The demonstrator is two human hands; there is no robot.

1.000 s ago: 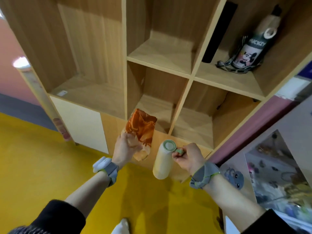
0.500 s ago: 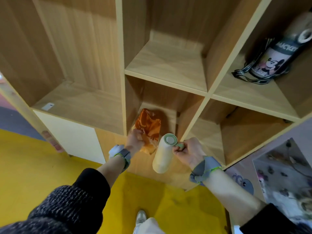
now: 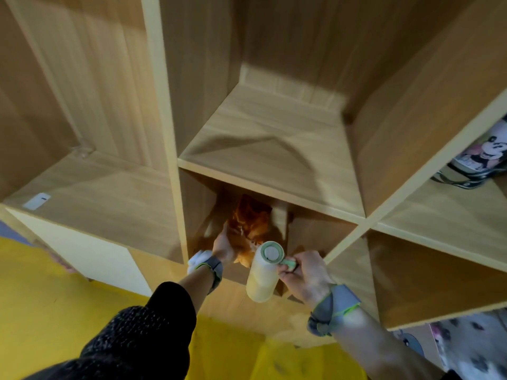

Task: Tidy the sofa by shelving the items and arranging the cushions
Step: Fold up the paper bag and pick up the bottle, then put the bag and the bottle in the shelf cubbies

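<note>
My left hand (image 3: 223, 244) grips an orange snack bag (image 3: 248, 223) and holds it inside the lower middle compartment of the wooden shelf unit (image 3: 274, 187). The bag's top reaches into the shadow at the back of that cubby. My right hand (image 3: 304, 272) holds a pale yellow bottle (image 3: 262, 278) by the green loop on its green-rimmed lid. The bottle hangs just in front of the same compartment's opening, to the right of the bag.
A cartoon-mouse bottle with a strap (image 3: 478, 160) lies in the right-hand compartment. A small white device (image 3: 36, 201) rests on the wide left shelf. A white cupboard door (image 3: 82, 250) is below it. Yellow floor (image 3: 55, 311) lies underneath.
I have stepped closer to the shelf. My left hand has pushed the snack bag forward, from in front of the unit into the lower middle cubby. The bottle has followed toward the opening.
</note>
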